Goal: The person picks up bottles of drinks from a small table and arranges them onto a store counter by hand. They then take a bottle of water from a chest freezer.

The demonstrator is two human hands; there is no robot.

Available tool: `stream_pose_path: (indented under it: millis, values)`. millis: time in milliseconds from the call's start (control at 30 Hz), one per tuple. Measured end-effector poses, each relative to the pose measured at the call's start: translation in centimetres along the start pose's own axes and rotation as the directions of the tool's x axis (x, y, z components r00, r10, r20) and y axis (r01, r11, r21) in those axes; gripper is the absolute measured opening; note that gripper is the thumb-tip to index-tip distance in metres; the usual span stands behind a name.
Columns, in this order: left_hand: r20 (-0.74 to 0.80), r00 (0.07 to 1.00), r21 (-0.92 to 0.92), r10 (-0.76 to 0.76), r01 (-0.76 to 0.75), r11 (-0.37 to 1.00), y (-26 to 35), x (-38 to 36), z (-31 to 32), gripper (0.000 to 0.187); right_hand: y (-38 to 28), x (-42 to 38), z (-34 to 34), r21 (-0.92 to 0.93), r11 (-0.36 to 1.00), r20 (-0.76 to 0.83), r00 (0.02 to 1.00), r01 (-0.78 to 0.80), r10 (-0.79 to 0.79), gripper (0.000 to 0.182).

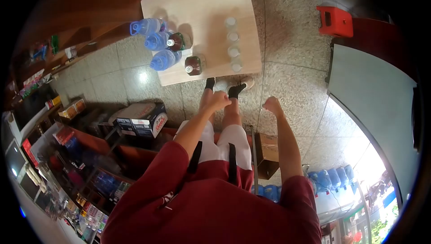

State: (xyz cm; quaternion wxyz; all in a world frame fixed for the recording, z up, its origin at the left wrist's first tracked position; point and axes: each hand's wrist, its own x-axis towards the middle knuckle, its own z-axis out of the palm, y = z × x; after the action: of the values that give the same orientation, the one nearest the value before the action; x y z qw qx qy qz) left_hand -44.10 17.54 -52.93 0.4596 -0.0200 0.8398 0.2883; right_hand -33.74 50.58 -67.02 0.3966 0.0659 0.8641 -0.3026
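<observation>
My left hand (220, 100) hangs in front of my legs with the fingers curled into a fist, and nothing shows in it. My right hand (273, 105) is out to the side over the floor, also closed with nothing in it. Just beyond my feet stands a light wooden table (202, 2). On it are three blue-tinted water bottles (158, 41), two dark drink bottles (193, 64) and a row of several small clear bottles (232, 42). Neither hand touches the table or any bottle.
A red plastic stool (334, 21) stands on the speckled tile floor at the upper right. A printed carton (142, 118) and shelves of packaged goods (67, 154) are on the left. A cardboard box (267, 152) and more water bottles (330, 179) are to my right.
</observation>
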Motion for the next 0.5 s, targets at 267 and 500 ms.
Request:
stream_pose_path:
  millis: [267,500]
  values:
    - [-0.156,0.988,-0.141,-0.011,-0.012,0.990,-4.2,9.7,0.6,0.037,-11.5,5.4,-1.3,0.166,0.981,-0.115,0.990,0.102,-0.084,0.029]
    - [-0.258,0.943,-0.088,0.210,-0.239,0.967,0.1,13.0,-3.3,0.065,-19.8,7.4,-6.1,0.330,0.916,-0.402,0.912,0.229,-0.083,0.046]
